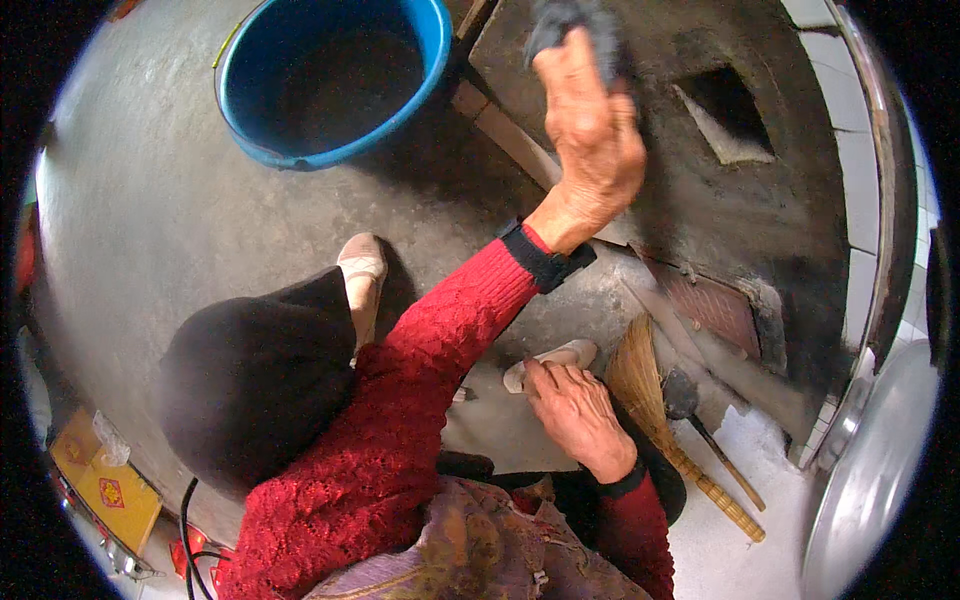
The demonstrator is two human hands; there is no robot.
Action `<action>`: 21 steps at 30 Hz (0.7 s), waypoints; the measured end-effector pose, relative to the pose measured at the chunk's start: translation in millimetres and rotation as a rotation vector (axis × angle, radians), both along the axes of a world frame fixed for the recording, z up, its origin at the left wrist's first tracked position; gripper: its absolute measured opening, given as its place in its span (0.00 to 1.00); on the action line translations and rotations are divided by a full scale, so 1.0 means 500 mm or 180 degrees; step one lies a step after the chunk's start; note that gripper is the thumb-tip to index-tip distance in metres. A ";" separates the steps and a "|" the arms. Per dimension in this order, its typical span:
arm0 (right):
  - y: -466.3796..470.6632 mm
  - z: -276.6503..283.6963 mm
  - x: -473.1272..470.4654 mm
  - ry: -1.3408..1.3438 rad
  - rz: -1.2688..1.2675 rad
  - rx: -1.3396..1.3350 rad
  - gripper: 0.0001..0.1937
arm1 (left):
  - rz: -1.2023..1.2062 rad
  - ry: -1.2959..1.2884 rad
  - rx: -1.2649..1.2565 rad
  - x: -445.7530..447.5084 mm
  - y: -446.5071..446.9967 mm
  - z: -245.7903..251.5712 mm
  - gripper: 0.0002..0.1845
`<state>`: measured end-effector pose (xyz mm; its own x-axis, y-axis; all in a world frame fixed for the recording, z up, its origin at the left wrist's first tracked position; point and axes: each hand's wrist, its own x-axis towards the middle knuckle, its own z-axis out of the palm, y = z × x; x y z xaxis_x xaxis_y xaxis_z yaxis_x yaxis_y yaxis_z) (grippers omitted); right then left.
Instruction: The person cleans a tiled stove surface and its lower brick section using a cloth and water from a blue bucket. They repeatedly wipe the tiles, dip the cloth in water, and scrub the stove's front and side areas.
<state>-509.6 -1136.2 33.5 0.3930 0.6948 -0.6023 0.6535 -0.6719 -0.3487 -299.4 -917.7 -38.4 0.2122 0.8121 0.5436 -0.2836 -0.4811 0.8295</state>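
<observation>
My left hand (589, 127) reaches out at the upper middle, shut on a dark grey cloth (574, 26) that looks blurred. It is over a dark, sooty concrete surface (675, 195) with a square opening (727, 112) to the right of the hand. Lower down, my right hand (581, 420) hangs over my beige shoe (574, 352), fingers loosely bent and apart, with nothing visible in it. A straw broom (649, 390) lies just right of that hand. Beside the broom is a small black-headed tool (682, 394) with a wooden handle.
A blue plastic bucket (435, 97) stands on the concrete floor (172, 195) at upper left, its inside dark. A rusty plate (709, 304) is set low in the concrete structure. White tiles (840, 90) and a round metal pan or lid (877, 472) line the right. A yellow box (135, 502) sits lower left.
</observation>
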 end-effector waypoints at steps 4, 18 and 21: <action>0.007 0.000 0.020 -0.0102 -0.0071 0.0395 0.26 | 0.0310 0.0076 0.1251 0.019 0.040 -0.040 0.38; -0.168 -0.054 -0.015 -0.0150 -0.0300 -0.0586 0.26 | -0.1742 0.5783 0.2717 -0.007 -0.092 -0.449 0.07; -0.176 -0.066 -0.025 -0.0192 -0.0483 -0.0165 0.23 | 0.1101 0.4939 0.3948 -0.063 -0.235 -0.377 0.09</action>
